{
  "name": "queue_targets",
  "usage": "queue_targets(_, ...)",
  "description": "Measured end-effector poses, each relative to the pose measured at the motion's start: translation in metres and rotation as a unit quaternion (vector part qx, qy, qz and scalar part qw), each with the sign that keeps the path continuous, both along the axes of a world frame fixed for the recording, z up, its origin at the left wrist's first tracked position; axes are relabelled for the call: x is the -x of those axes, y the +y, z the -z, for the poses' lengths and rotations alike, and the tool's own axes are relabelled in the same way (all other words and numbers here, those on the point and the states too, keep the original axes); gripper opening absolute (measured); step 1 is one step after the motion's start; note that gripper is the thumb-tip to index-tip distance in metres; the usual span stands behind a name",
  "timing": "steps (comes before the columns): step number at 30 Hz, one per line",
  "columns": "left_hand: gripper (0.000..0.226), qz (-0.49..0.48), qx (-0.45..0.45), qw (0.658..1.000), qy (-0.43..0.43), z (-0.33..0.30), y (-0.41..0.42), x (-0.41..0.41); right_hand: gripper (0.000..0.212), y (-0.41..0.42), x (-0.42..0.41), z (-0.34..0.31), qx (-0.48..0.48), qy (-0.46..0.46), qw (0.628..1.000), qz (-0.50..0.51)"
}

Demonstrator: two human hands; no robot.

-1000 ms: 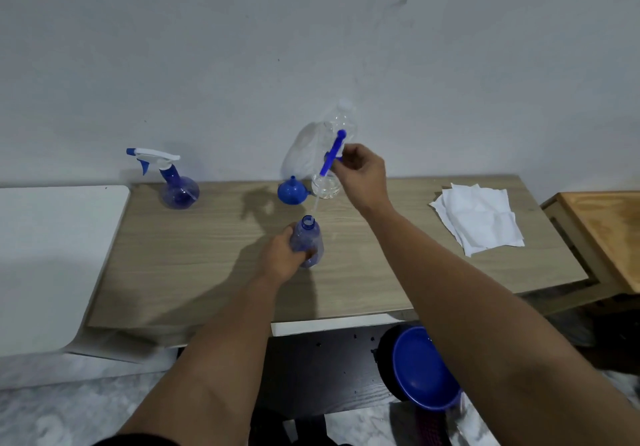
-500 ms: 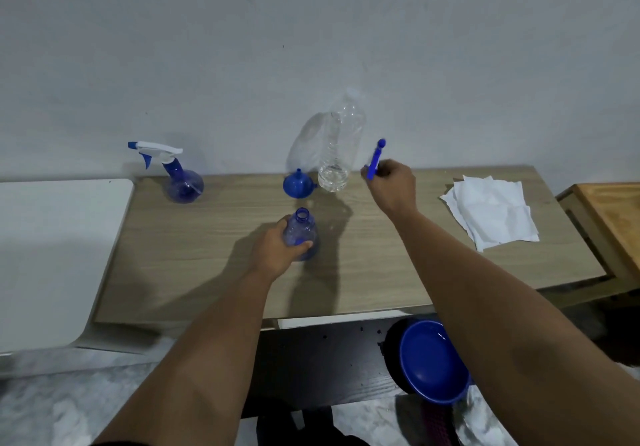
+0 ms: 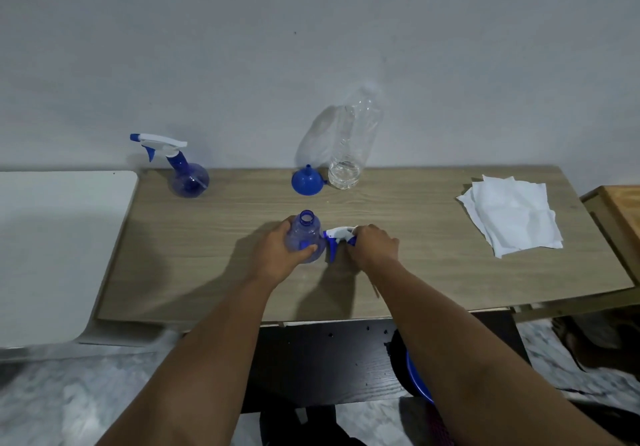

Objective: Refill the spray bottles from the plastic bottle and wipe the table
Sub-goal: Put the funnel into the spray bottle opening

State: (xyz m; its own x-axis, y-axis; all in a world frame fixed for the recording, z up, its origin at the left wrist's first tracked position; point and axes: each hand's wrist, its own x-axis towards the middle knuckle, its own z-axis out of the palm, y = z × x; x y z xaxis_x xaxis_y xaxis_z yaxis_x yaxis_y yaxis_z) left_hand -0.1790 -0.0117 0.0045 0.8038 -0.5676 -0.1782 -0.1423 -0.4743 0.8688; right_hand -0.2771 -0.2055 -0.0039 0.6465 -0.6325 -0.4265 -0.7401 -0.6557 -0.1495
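An open blue spray bottle (image 3: 305, 234) without its head stands mid-table, and my left hand (image 3: 277, 255) grips its round body. Just to its right, my right hand (image 3: 372, 246) holds the white and blue spray head (image 3: 337, 236) down at the wooden table (image 3: 214, 265), nozzle pointing at the bottle. A clear plastic bottle (image 3: 351, 144) with a little water stands upright at the back by the wall. A blue funnel (image 3: 306, 182) lies mouth-down to its left. A second spray bottle (image 3: 183, 168), with its head on, stands at the back left.
A stack of white paper towels (image 3: 509, 217) lies at the table's right end. A white surface (image 3: 52, 244) adjoins the table on the left, a wooden stool (image 3: 620, 210) on the right. A blue basin (image 3: 419, 379) sits under the table.
My right hand lifted the spray head with its tube out of the bottle, carried it to the right, then lowered it to the table beside the bottle. My left hand kept hold of the bottle.
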Motion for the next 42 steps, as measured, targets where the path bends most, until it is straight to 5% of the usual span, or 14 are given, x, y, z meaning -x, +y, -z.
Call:
queue_targets(8, 0.054, -0.005, 0.003, 1.000, 0.008, -0.007, 0.004, -0.012, 0.047, -0.010, -0.044, -0.052, 0.054, -0.068, 0.993, -0.082)
queue_targets(15, 0.061, -0.036, 0.015, 0.999, 0.001, -0.001, 0.006, -0.033, 0.021, -0.002, -0.130, -0.043, -0.087, -0.137, 0.985, -0.057)
queue_targets(21, 0.049, -0.043, 0.025, 0.999, -0.022, 0.006, 0.012, -0.052, 0.078, 0.010, -0.162, -0.009, -0.084, -0.135, 0.987, 0.028)
queue_targets(28, 0.052, -0.032, 0.034, 0.998, -0.034, 0.010, 0.012, -0.060, 0.097, 0.016, -0.168, 0.015, -0.066, -0.156, 0.984, 0.059)
queue_targets(37, 0.062, -0.028, 0.016, 0.998, -0.058, 0.013, 0.015, -0.062, 0.079, 0.019, -0.162, 0.021, -0.039, -0.151, 0.987, 0.040)
queue_targets(42, 0.059, -0.044, 0.020, 0.997, -0.055, 0.007, 0.014, -0.055, 0.077, 0.015, -0.144, 0.004, -0.182, -0.259, 0.943, 0.105)
